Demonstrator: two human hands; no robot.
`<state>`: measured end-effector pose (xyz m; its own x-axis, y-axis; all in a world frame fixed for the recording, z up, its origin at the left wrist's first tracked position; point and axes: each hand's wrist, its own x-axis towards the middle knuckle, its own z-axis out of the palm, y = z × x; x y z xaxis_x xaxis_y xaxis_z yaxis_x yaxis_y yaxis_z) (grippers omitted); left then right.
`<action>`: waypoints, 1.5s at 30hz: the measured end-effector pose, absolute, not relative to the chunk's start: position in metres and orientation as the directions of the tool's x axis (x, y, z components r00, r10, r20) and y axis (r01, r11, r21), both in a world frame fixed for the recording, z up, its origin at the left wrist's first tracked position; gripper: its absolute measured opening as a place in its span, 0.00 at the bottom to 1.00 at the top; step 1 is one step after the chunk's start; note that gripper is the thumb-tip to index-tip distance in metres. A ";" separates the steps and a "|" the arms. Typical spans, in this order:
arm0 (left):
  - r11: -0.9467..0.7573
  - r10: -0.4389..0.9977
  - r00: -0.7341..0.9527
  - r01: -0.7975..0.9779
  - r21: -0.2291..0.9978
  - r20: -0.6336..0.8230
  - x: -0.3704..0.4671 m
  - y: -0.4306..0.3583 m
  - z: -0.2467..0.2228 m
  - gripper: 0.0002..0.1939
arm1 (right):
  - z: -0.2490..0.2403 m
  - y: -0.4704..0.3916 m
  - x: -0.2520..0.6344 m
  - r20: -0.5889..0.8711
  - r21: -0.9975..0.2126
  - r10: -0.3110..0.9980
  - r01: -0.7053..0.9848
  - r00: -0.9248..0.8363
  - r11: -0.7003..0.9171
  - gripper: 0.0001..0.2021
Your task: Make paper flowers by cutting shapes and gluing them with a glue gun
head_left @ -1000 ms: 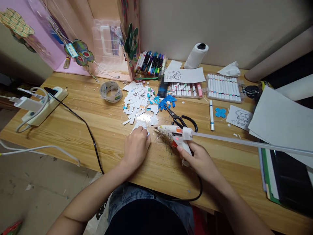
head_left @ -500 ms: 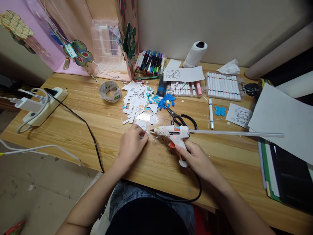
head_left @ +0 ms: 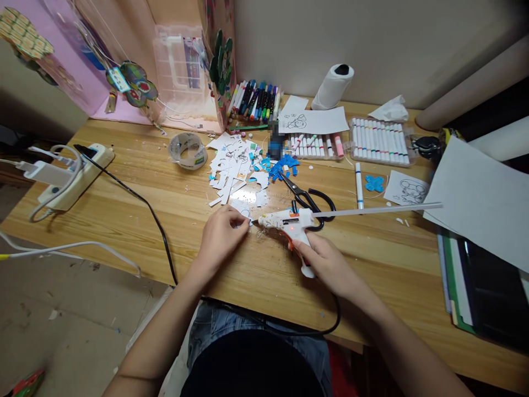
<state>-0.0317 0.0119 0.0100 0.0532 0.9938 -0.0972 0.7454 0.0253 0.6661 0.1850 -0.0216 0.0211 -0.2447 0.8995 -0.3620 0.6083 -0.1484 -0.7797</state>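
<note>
In the head view, the glue gun (head_left: 276, 219) has its nozzle closer to the left hand (head_left: 221, 234) than before, over the counter (head_left: 248, 281). That hand pinches a small pale piece (head_left: 250, 221), fingers nearly closed; the right hand (head_left: 324, 258) wraps the gun's handle.

glue gun (head_left: 285, 220): smooth plastic | table (head_left: 248, 275): glossy wood | scraps (head_left: 227, 165): paper

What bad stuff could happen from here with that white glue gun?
The left hand's fingers are right beside the dark pointed tip of the white plastic glue gun, so a slip might burn them if it's hot. The long, straight, translucent glue stick poking out behind could bump things if the right hand turns. The black rubbery cord looping near the lap might snag.
</note>
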 end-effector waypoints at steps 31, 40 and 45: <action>-0.055 0.989 0.129 0.768 0.639 -0.070 -0.034 0.008 0.012 0.12 | 0.026 -0.024 0.183 -0.406 -0.765 0.887 0.613 -0.220 -0.198 0.18; -0.004 0.995 0.059 0.809 0.588 -0.075 -0.027 0.009 0.013 0.08 | 0.027 -0.024 0.186 -0.408 -0.763 0.887 0.614 -0.217 -0.201 0.18; 0.027 0.995 0.033 0.829 0.559 -0.098 -0.025 0.010 0.015 0.08 | 0.028 -0.025 0.187 -0.396 -0.775 0.895 0.597 -0.206 -0.205 0.18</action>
<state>-0.0246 0.0100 0.0146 0.0334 0.9946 -0.0982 0.8286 0.0274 0.5592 0.1873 -0.0247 0.0275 -0.2060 0.8949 -0.3960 0.5975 -0.2055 -0.7751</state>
